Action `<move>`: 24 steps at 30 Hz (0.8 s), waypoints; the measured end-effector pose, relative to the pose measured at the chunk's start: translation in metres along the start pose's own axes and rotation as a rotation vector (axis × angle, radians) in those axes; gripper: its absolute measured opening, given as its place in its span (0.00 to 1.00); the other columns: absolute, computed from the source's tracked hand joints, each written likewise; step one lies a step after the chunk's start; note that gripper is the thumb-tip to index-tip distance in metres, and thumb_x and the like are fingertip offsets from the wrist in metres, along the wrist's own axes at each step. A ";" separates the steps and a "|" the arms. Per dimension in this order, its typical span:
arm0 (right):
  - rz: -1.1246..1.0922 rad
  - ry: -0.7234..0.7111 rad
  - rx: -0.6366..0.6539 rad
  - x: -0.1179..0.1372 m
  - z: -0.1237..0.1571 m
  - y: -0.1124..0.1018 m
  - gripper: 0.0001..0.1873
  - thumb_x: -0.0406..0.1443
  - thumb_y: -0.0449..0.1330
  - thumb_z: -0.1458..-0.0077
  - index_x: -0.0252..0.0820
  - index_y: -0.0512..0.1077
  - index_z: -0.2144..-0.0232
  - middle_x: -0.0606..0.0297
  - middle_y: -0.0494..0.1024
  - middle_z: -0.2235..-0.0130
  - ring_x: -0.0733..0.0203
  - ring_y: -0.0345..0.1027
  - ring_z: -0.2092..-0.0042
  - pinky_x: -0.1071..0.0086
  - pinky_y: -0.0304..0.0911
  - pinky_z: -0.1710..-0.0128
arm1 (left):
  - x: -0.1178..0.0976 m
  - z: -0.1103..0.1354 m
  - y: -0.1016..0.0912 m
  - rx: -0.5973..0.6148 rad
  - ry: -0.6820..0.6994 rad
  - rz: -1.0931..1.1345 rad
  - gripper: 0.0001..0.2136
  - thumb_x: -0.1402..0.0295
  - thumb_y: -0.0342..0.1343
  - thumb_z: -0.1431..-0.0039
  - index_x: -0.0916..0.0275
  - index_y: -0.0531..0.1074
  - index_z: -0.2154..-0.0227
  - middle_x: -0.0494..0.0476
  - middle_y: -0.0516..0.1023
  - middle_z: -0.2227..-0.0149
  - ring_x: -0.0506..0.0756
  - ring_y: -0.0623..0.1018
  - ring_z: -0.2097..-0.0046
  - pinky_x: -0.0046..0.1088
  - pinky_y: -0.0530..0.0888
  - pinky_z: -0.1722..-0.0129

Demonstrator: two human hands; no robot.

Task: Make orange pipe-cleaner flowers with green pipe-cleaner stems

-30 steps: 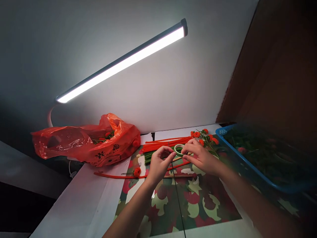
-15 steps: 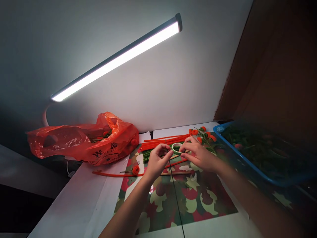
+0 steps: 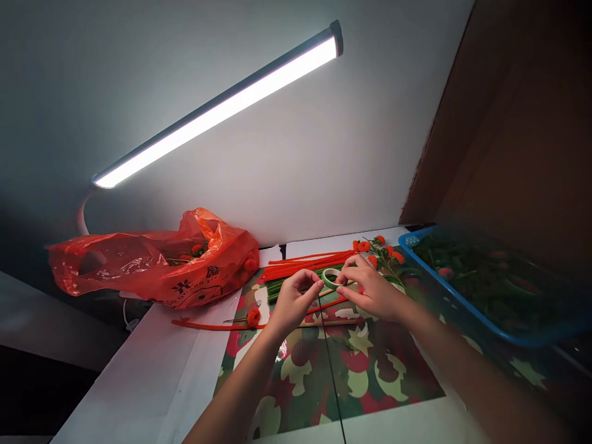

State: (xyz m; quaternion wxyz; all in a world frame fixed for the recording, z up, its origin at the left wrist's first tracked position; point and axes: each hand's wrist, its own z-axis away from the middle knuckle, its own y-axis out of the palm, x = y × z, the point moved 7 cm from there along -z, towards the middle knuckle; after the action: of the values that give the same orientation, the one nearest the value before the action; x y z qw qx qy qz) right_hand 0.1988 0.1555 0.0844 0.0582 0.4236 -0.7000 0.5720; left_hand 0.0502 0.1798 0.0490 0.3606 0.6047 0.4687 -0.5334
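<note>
My right hand (image 3: 370, 290) pinches a small roll of pale green tape (image 3: 330, 279) between thumb and fingers. Close beside it, my left hand (image 3: 296, 302) has thumb and forefinger closed on a thin dark wire (image 3: 330, 364), which runs down toward me. Its upper tip seems to stick up above the fingers. Behind the hands lie a bundle of red pipe cleaners (image 3: 296, 265) and a bundle of green stems (image 3: 276, 288). Left of my left hand rests one orange-red pompom flower (image 3: 253, 317) on a short stem.
A red plastic bag (image 3: 208, 277) with flowers inside stands at the left. At the right is a blue basket (image 3: 467, 308) holding greenery. Several orange flowers (image 3: 364, 246) lie at the back. A patterned mat (image 3: 361, 382) covers the tabletop below a lit lamp (image 3: 222, 117).
Both hands stay almost in place. The tape roll and the upper part of the wire have shifted very slightly right.
</note>
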 end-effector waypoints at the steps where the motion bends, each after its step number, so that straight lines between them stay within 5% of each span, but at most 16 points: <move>1: 0.003 0.024 -0.023 -0.002 -0.001 0.000 0.07 0.36 0.57 0.44 0.42 0.69 0.73 0.59 0.69 0.63 0.53 0.61 0.54 0.59 0.59 0.55 | -0.001 0.001 0.002 0.011 0.001 0.004 0.11 0.62 0.61 0.49 0.64 0.68 0.73 0.48 0.66 0.76 0.47 0.66 0.76 0.21 0.67 0.77; 4: -0.044 0.077 -0.054 -0.008 -0.003 0.004 0.08 0.36 0.57 0.45 0.41 0.67 0.75 0.63 0.69 0.68 0.57 0.63 0.62 0.63 0.59 0.60 | -0.004 0.003 0.008 0.048 0.002 0.020 0.11 0.62 0.60 0.47 0.64 0.67 0.73 0.47 0.66 0.76 0.46 0.66 0.77 0.21 0.66 0.77; 9: -0.180 0.109 -0.022 -0.011 -0.003 0.011 0.10 0.35 0.53 0.43 0.42 0.67 0.58 0.72 0.68 0.77 0.64 0.61 0.75 0.73 0.53 0.75 | -0.004 0.006 0.016 0.092 -0.011 0.050 0.11 0.61 0.58 0.45 0.64 0.66 0.72 0.48 0.67 0.74 0.46 0.67 0.77 0.22 0.66 0.75; 15: -0.310 0.126 -0.005 -0.013 -0.004 0.013 0.09 0.36 0.54 0.44 0.40 0.73 0.71 0.67 0.74 0.72 0.63 0.65 0.69 0.72 0.55 0.71 | 0.001 0.006 0.016 0.087 -0.026 0.054 0.11 0.61 0.59 0.46 0.63 0.67 0.71 0.48 0.68 0.73 0.45 0.68 0.77 0.21 0.67 0.76; 24: -0.368 0.157 -0.082 -0.021 -0.008 0.001 0.12 0.41 0.56 0.43 0.38 0.72 0.72 0.65 0.74 0.71 0.62 0.66 0.67 0.71 0.59 0.66 | 0.007 0.008 0.015 -0.083 -0.127 0.139 0.21 0.61 0.62 0.49 0.61 0.62 0.56 0.52 0.76 0.71 0.51 0.76 0.70 0.21 0.72 0.78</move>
State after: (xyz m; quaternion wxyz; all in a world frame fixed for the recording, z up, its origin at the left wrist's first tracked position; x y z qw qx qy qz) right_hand 0.2082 0.1736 0.0751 0.2335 0.4958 -0.6267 0.5540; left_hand 0.0621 0.1687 0.0399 0.4504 0.5855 0.4236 -0.5244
